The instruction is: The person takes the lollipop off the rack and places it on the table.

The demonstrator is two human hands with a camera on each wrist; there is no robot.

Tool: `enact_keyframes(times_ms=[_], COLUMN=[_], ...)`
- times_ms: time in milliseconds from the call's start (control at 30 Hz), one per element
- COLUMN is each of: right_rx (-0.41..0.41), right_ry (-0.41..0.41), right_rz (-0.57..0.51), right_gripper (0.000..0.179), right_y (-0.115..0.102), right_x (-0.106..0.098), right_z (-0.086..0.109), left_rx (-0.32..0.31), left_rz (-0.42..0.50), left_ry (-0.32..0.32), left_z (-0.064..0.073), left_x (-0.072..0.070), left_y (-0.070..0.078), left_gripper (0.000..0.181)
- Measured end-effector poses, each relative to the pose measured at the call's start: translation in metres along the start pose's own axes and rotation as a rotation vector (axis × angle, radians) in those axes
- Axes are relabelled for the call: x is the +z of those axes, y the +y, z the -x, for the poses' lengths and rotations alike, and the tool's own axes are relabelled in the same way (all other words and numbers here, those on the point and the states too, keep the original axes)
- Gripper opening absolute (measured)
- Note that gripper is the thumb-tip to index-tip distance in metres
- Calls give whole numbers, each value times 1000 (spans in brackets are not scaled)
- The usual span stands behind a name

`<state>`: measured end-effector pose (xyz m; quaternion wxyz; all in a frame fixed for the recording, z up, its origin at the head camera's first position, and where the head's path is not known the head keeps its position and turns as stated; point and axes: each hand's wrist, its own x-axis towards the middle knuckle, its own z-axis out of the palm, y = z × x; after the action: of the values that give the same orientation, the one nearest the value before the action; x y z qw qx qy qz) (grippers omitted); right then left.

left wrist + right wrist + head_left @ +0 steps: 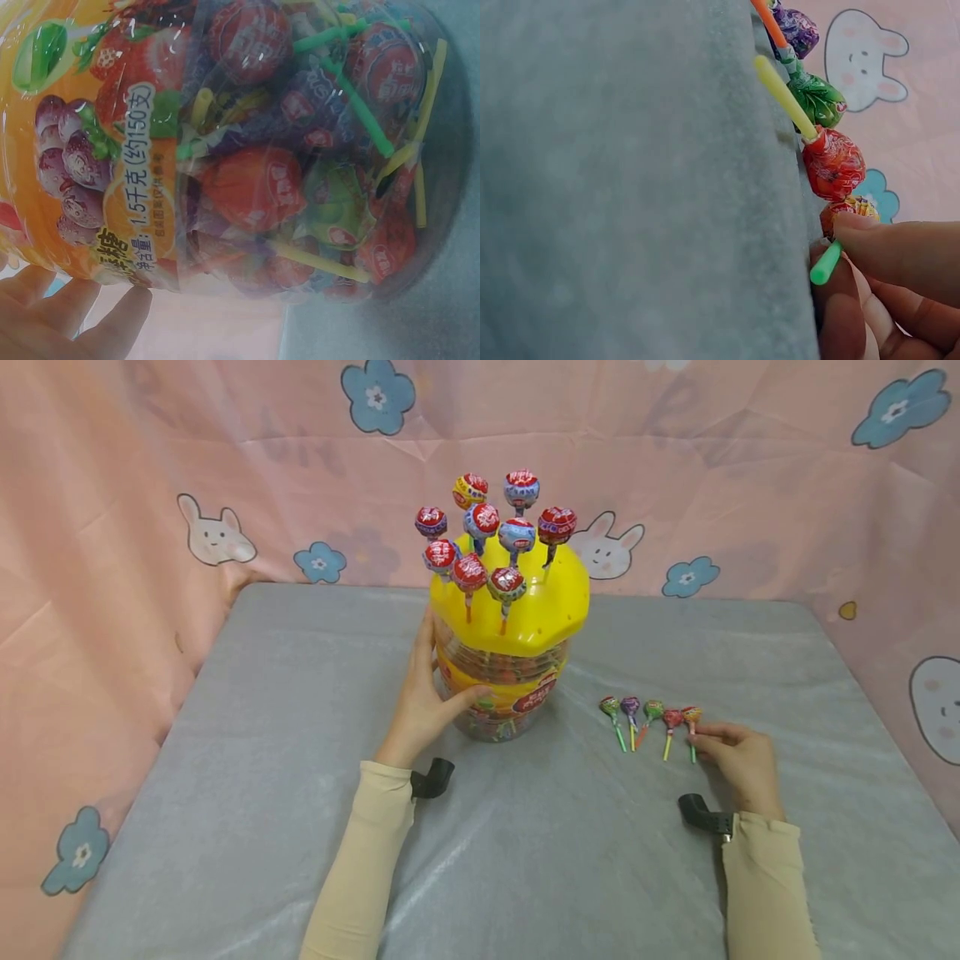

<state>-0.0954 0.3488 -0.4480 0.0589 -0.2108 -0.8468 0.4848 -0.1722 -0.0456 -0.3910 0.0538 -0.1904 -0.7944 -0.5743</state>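
Note:
A clear candy jar (501,727) with a yellow lid (558,602) stands on the table, packed with wrapped lollipops. My left hand (423,706) holds it from the left, thumb across the front label (142,210) and fingers round the side. Several lollipops (469,574) stick up from holes in the lid. To the right, a row of lollipops lies on the cloth, among them a red one (834,161) with a yellow stick. At the row's right end my right hand (738,760) pinches an orange-wrapped lollipop (692,716) by its green stick (826,264), between thumb and fingers.
Grey cloth (570,860) covers the table. Behind it hangs a pink curtain (262,452) printed with rabbits and blue flowers. A black bracket (432,778) sits at the left wrist, and another black bracket (703,816) at the right.

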Motion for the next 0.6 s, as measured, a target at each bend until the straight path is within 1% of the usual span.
enact_keyframes(times_ms=[267, 433, 533, 600], right_rx=[29, 31, 23, 24], right_ry=[29, 44, 54, 60], right_rz=[7, -44, -79, -98], right_gripper=[34, 31, 24, 14], right_y=[0, -1, -1, -1], right_x=[0, 2, 2, 1], right_z=[2, 2, 2, 3], left_rx=[-10, -6, -1, 2], left_rz=[-1, 7, 11, 12], left_ry=[-3, -3, -4, -6], left_z=[0, 0, 0, 0], left_x=[0, 0, -1, -1], left_y=[1, 0, 0, 0], left_gripper=[107, 107, 107, 108])
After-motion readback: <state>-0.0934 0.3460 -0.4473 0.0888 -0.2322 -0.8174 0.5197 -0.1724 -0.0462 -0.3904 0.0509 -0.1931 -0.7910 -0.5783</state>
